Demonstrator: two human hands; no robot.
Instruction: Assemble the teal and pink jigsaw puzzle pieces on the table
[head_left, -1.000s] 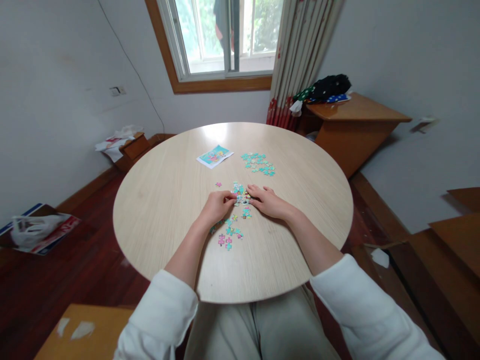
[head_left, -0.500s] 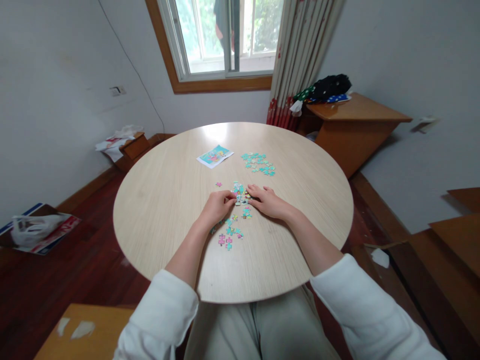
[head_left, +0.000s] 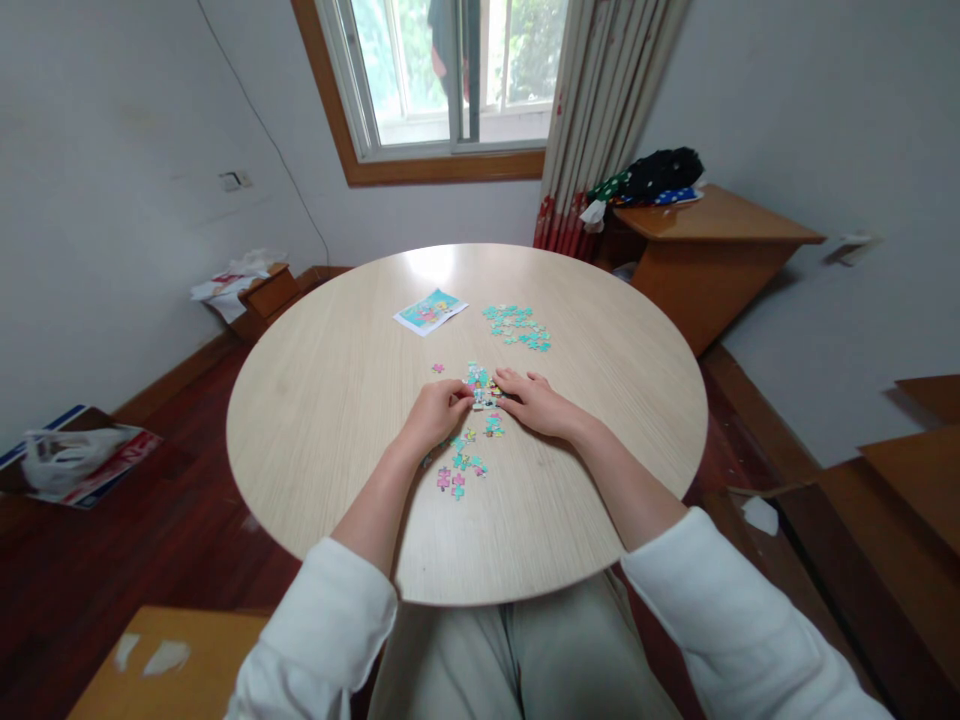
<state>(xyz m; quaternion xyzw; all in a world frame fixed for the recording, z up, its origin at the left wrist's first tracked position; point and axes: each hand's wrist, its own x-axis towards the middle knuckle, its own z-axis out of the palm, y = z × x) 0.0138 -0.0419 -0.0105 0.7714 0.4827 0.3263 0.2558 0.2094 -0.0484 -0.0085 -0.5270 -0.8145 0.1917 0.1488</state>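
Note:
A small, partly joined jigsaw puzzle (head_left: 478, 384) in teal, white and pink lies flat on the round table. My left hand (head_left: 439, 412) is at its left edge, thumb and forefinger closed together on a puzzle piece mostly hidden by the fingertips. On the other side, my right hand (head_left: 538, 404) rests with fingers stretched out, their tips touching the puzzle's right edge. Just nearer to me lie a teal cluster (head_left: 494, 427) and several loose teal and pink pieces (head_left: 458, 478). One pink piece (head_left: 438, 369) sits beyond my left hand.
Farther back on the pale round table (head_left: 322, 400) are a printed picture sheet (head_left: 431, 312) and a spread of teal pieces (head_left: 517, 327). A wooden desk (head_left: 720, 225) with dark cloth stands at back right. A cardboard box (head_left: 180, 660) is at lower left.
Both hands stay almost in place at the puzzle. Only slight movement shows around the left fingertips and the white pieces between the hands.

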